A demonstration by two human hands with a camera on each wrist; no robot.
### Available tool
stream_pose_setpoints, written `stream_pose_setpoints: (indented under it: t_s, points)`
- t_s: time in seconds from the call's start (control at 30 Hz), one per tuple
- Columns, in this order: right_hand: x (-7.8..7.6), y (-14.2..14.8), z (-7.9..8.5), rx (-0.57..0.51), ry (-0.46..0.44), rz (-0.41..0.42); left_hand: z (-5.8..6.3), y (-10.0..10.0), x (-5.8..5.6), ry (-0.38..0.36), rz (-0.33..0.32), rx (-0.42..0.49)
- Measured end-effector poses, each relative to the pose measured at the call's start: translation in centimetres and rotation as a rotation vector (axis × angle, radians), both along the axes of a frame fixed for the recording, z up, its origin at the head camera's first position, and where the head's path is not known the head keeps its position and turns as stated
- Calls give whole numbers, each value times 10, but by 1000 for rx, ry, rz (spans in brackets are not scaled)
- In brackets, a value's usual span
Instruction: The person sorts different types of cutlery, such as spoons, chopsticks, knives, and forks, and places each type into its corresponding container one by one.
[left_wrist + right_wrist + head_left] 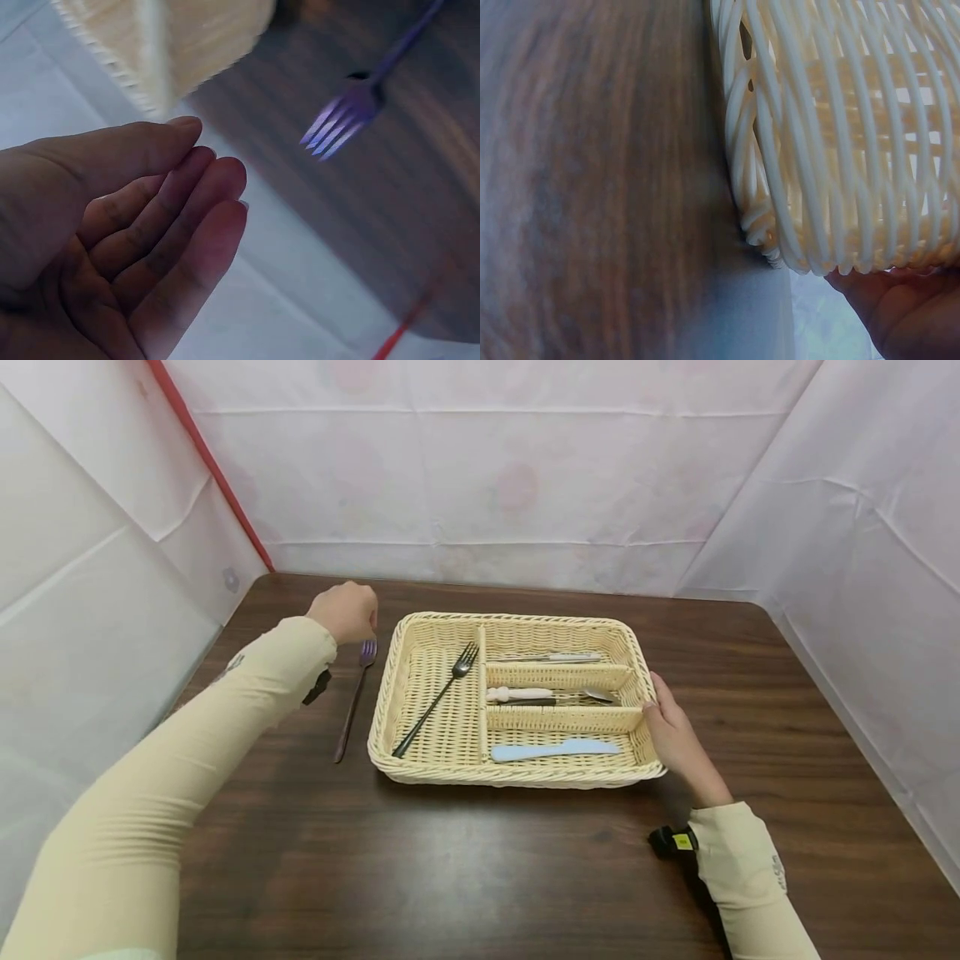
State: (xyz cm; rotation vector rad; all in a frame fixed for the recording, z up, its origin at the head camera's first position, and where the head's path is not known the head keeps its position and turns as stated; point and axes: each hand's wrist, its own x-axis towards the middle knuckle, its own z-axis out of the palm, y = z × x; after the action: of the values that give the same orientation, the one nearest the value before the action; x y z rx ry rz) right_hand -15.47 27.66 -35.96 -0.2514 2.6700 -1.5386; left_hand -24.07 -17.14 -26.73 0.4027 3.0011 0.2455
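A purple fork [354, 701] lies on the table to the left of a cream wicker cutlery basket [517, 776]. Above the fork's tines is my left hand [347, 612]; in the left wrist view its loosely bent fingers [214, 244] and thumb hold nothing, apart from the fork. My right hand [678, 743] grips the basket's right rim, thumb on top and the other fingers mostly hidden outside. In the basket's wide left compartment a dark fork [435, 710] lies diagonally. A light blue knife [555, 749] occupies the front right compartment.
The middle right compartment has a spoon [600, 696] and pieces with a pale handle [519, 694] and a dark one. Silver cutlery [573, 657] lies in the rear right compartment. White sheeting [517, 485] walls the dark wooden table [450, 860] at the back and sides.
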Motion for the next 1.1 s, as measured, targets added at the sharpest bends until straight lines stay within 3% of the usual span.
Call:
stream_pose_setpoints:
  t_s: [0.33,0.6,0.73,0.87,1.1]
  points:
    - [0,-2,1,9,4,-4,-43,-9,5,-118,138,-123]
    - [0,-1,0,15,6,-7,-62,-9,8,-258,184,-137]
    - [0,-2,1,3,4,-1,-69,-11,9,-258,198,-91]
    - [0,-2,2,-16,-4,-3,-73,-14,10,-279,236,34]
    - [1,-2,1,-19,-10,0,-70,-21,13,-323,243,170]
